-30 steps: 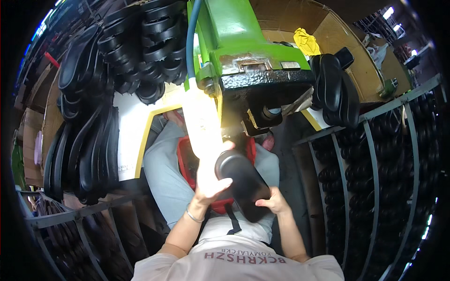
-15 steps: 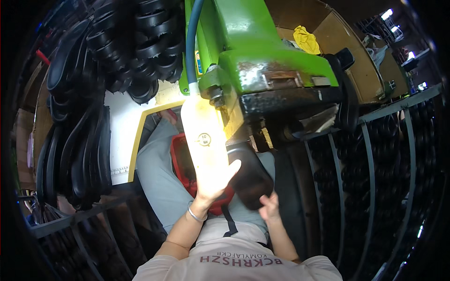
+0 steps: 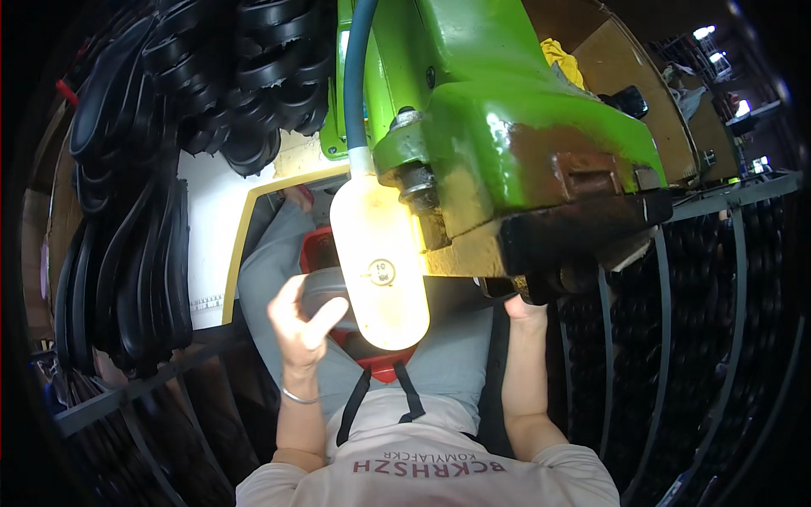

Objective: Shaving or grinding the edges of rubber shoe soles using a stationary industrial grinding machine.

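– Where are your hands?
– Your left hand (image 3: 302, 325) curls its fingers round a dark shoe sole (image 3: 325, 291) over the red bin (image 3: 319, 251), just left of the glowing lamp (image 3: 380, 270).
– And the right hand (image 3: 525, 311)?
– It reaches up under the green machine (image 3: 507, 127); its fingers are hidden, so the grip can't be told.

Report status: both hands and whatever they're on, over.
Left hand gripping a grey piece over the lap. Right hand up under the green machine, fingers hidden. Glowing lamp blocks the view between them.
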Action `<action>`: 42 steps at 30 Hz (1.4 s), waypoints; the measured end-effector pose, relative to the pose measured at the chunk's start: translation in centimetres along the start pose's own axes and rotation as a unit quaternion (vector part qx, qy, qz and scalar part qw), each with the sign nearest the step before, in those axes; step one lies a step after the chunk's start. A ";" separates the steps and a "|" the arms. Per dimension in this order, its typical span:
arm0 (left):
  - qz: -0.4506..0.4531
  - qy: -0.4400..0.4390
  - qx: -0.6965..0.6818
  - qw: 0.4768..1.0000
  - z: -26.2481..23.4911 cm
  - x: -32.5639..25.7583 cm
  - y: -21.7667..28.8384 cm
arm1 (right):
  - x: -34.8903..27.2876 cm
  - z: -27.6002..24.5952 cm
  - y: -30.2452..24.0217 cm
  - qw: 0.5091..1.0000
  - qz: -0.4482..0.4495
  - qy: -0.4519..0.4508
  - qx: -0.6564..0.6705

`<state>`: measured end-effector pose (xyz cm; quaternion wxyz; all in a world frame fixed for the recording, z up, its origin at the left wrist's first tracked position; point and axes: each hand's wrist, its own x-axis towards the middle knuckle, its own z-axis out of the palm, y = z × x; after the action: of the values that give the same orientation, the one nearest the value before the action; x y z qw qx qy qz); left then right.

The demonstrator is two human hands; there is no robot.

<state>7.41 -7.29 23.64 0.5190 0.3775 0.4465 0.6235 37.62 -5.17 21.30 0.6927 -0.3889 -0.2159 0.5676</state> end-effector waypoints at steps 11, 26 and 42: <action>-0.231 -0.230 0.121 0.938 -9.1 -5.9 -5.0 | -0.3 6.7 4.7 0.926 -0.062 -0.176 -0.329; -0.005 -0.069 0.075 0.995 5.4 -1.8 -5.2 | -14.2 -6.4 6.8 0.954 0.255 -0.077 -0.137; 0.076 -0.089 0.248 0.962 6.8 -0.8 -5.2 | -0.5 -1.3 -6.3 0.980 -0.095 0.142 -0.104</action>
<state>15.49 -6.59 20.86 0.3975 0.5813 0.5090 0.4949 42.31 -6.36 25.50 0.7228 -0.5131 -0.2091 0.4130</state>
